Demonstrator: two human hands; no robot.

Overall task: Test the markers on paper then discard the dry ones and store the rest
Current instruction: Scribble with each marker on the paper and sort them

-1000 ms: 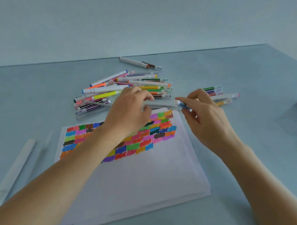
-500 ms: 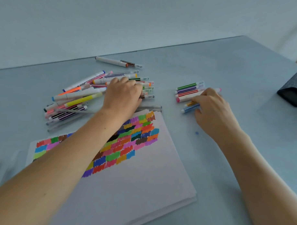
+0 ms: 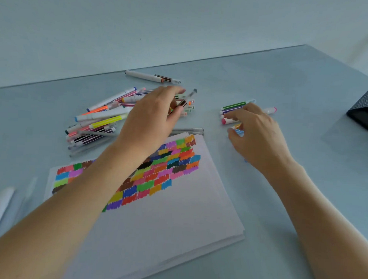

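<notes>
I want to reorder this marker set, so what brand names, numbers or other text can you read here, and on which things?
No readable text anywhere.
Markers: barrels show only coloured stripes; any print is too small and blurred to read.
Paper: only coloured scribble patches, no words or numbers.
Dark case at the right edge: woven pattern, no label visible.

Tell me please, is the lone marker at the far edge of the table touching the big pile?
No, the lone marker lies apart on the table, with bare surface between it and the big pile.
</notes>
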